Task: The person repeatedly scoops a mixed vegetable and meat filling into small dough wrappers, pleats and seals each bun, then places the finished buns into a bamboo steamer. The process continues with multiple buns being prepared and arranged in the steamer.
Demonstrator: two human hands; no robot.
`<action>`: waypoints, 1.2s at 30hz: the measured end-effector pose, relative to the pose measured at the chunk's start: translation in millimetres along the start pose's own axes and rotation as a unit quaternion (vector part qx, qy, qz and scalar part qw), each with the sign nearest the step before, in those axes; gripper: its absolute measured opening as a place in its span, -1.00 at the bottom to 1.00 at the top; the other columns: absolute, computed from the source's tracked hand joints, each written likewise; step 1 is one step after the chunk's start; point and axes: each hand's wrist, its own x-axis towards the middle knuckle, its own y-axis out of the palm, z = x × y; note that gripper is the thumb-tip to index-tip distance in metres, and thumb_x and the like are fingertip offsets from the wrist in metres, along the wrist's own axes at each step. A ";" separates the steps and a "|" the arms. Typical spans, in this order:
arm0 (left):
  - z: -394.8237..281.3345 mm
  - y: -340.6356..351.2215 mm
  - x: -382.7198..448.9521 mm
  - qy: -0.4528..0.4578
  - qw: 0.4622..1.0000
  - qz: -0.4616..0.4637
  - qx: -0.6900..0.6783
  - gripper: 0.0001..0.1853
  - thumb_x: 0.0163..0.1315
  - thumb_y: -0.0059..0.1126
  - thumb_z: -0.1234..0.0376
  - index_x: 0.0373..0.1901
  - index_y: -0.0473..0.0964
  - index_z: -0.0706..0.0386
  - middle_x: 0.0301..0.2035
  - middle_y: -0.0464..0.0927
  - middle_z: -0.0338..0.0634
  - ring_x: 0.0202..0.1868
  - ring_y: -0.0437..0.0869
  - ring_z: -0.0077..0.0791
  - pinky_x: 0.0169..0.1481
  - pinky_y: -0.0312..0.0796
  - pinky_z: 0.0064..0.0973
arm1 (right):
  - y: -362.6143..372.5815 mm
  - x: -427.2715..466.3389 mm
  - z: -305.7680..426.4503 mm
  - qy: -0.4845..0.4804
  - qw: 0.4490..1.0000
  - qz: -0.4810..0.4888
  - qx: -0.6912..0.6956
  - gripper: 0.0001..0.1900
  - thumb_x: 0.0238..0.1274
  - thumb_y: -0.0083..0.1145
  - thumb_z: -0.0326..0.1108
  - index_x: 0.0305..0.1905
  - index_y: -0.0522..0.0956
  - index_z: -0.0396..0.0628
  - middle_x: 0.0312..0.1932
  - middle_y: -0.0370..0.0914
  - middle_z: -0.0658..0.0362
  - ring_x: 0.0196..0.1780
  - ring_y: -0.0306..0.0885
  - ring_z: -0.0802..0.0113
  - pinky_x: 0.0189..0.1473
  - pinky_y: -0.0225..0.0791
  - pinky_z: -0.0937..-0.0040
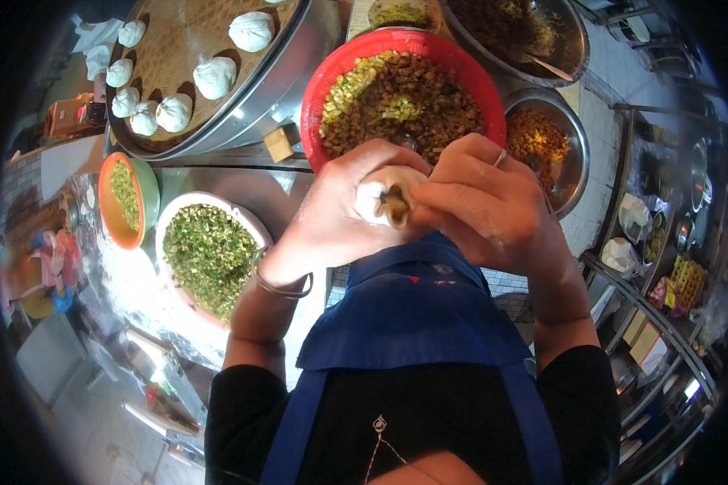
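Observation:
A filled bun of white dough (373, 195) lies cupped in my left hand (333, 212), its top partly gathered, with brownish filling showing in the opening. The fingertips of my right hand (485, 209) pinch the dough's edge on the right side of that opening. Just beyond both hands is a red plastic basin (312, 112) of diced brown filling with paler yellow-green bits. Several pleated white buns (215, 77) sit apart on a round woven steamer mat (182, 36) at the upper left.
A pink-white bowl (165, 233) of chopped greens and a smaller orange-rimmed green bowl (151, 188) stand left. Metal bowls, one with orange-brown filling (537, 142), another with dark filling (503, 30), stand right. A small wooden block (278, 144) lies beside the steamer. Metal shelving (619, 182) runs along the right.

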 end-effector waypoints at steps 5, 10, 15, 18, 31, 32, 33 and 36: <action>7.4 1.7 -1.1 -0.019 0.966 0.030 -0.255 -0.28 -0.14 0.49 0.24 0.09 0.37 0.24 -0.12 0.52 -0.13 -0.07 0.58 -0.43 0.01 0.43 -0.53 | -1.1 1.8 -11.9 0.015 0.999 -0.033 0.003 -0.81 -0.01 0.27 -0.48 -0.24 0.57 -0.18 -0.40 0.48 0.13 -0.27 0.48 0.25 -0.27 0.39 0.33; 16.3 12.4 -14.5 -0.160 0.777 0.009 -0.609 -0.27 0.16 -0.02 -0.01 0.22 0.19 0.33 0.08 0.42 0.05 0.02 0.55 -0.14 0.19 0.36 -0.15 | 3.5 2.4 -13.3 0.029 0.999 -0.024 0.010 -0.85 0.00 0.26 -0.48 -0.27 0.56 -0.18 -0.40 0.48 0.11 -0.28 0.47 0.24 -0.26 0.38 0.31; 17.7 4.8 -8.1 -0.098 0.881 0.021 -0.462 -0.34 0.14 0.03 0.09 0.17 0.20 0.34 0.01 0.46 0.00 0.01 0.56 -0.19 0.15 0.41 -0.29 | 4.3 4.6 -14.0 0.017 0.999 -0.022 0.032 -0.85 0.00 0.27 -0.47 -0.27 0.56 -0.16 -0.41 0.47 0.12 -0.28 0.46 0.22 -0.24 0.37 0.30; 14.6 2.1 -5.6 -0.096 0.938 -0.011 -0.332 -0.52 0.07 0.03 0.26 0.02 0.34 0.32 -0.11 0.48 -0.09 -0.07 0.55 -0.40 0.06 0.40 -0.51 | 7.8 10.8 -20.8 -0.007 0.999 -0.016 0.032 -0.83 -0.01 0.27 -0.47 -0.26 0.55 -0.16 -0.42 0.46 0.12 -0.30 0.45 0.23 -0.25 0.37 0.30; 10.4 7.9 -5.1 -0.131 0.901 -0.035 -0.413 -0.46 0.09 -0.09 0.22 0.11 0.27 0.30 -0.06 0.47 -0.06 0.02 0.50 -0.39 0.16 0.32 -0.51 | 11.7 -0.8 -11.3 -0.006 0.998 -0.008 -0.069 -0.79 -0.06 0.22 -0.50 -0.24 0.52 -0.24 -0.37 0.46 0.10 -0.24 0.45 0.17 -0.17 0.39 0.27; 12.6 6.0 -4.9 -0.123 0.921 -0.032 -0.368 -0.48 0.09 -0.09 0.25 0.10 0.28 0.29 -0.05 0.47 -0.07 0.02 0.50 -0.40 0.16 0.31 -0.52 | 11.2 0.9 -11.8 0.001 0.997 -0.019 -0.069 -0.80 -0.05 0.22 -0.49 -0.25 0.52 -0.24 -0.37 0.46 0.10 -0.23 0.45 0.16 -0.17 0.38 0.27; 15.8 2.4 -4.8 -0.115 0.939 -0.029 -0.322 -0.50 0.10 -0.08 0.27 0.10 0.28 0.29 -0.05 0.46 -0.08 0.02 0.49 -0.41 0.17 0.30 -0.53 | 11.1 2.8 -12.3 0.009 0.997 -0.030 -0.069 -0.81 -0.04 0.22 -0.49 -0.25 0.52 -0.24 -0.37 0.45 0.09 -0.23 0.45 0.16 -0.17 0.38 0.27; 9.8 7.5 -4.7 -0.107 0.959 -0.052 -0.257 -0.54 0.10 -0.07 0.37 0.08 0.29 0.28 -0.06 0.46 -0.10 0.01 0.47 -0.44 0.17 0.29 -0.54 | 9.0 1.5 -16.7 0.008 0.999 -0.006 -0.039 -0.83 -0.01 0.22 -0.47 -0.27 0.51 -0.23 -0.36 0.46 0.08 -0.21 0.45 0.15 -0.17 0.37 0.27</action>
